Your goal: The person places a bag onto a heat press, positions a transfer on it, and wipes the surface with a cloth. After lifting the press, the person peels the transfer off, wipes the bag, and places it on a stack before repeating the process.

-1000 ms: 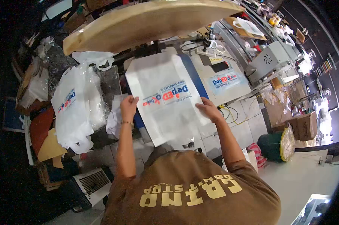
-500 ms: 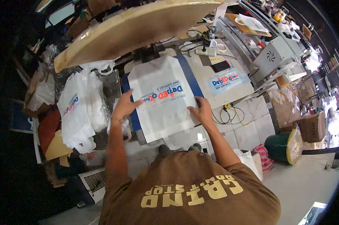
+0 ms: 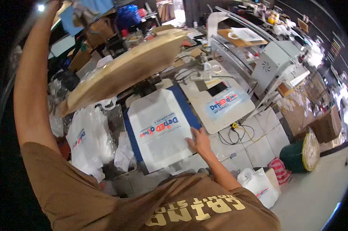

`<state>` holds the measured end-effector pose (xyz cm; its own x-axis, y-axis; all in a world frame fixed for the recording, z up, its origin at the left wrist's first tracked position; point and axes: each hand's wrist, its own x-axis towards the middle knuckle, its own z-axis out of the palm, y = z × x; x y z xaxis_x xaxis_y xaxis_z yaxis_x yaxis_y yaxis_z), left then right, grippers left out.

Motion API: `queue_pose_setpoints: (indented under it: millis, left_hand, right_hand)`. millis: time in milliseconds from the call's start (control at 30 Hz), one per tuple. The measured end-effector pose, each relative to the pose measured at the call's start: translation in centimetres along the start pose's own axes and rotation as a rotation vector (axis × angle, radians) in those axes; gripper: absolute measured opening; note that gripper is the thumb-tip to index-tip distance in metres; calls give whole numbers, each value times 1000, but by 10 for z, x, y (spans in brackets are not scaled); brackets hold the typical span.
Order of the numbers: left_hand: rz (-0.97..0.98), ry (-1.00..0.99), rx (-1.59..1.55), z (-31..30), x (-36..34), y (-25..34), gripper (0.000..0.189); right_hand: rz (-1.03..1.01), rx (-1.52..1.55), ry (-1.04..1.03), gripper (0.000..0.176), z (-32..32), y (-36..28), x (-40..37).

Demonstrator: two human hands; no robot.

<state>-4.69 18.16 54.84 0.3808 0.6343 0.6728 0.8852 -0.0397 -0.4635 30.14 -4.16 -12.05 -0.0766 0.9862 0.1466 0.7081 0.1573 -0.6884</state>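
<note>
A white bag with blue and red print (image 3: 158, 144) lies flat on a blue board (image 3: 187, 102), its handle end toward me. At the bag's right edge, my right hand (image 3: 199, 142) rests with fingers spread, touching the fabric. My left arm reaches high to the upper left. Only the base of my left hand (image 3: 53, 3) shows at the top edge of the view; its fingers are cut off. Beyond the bag, a large tan board (image 3: 131, 69) stands raised at a tilt.
White printed bags (image 3: 81, 140) are piled on the left. On the right, a pale board (image 3: 197, 109) bears a printed design, a black phone (image 3: 218, 89) and a tape roll (image 3: 215, 68). Black and yellow cables (image 3: 235, 134) hang beside it. Another white bag (image 3: 258, 186) sits low at right.
My left hand has left the bag's left side and gone up to the upper left. My right hand stays at the bag's right edge. The view has shifted.
</note>
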Motion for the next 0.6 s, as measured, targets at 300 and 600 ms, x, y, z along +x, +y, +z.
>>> queue_pose_setpoints:
  millis: [300,600]
  left_hand:
    - [-172,-88,-257,-64,-28,23,80]
    - [61,394,-525,-158,-292,212,31]
  right_hand:
    - [-96,191,131,34,-24,48,25]
    - [-185,779,412,17,-205,-61,77]
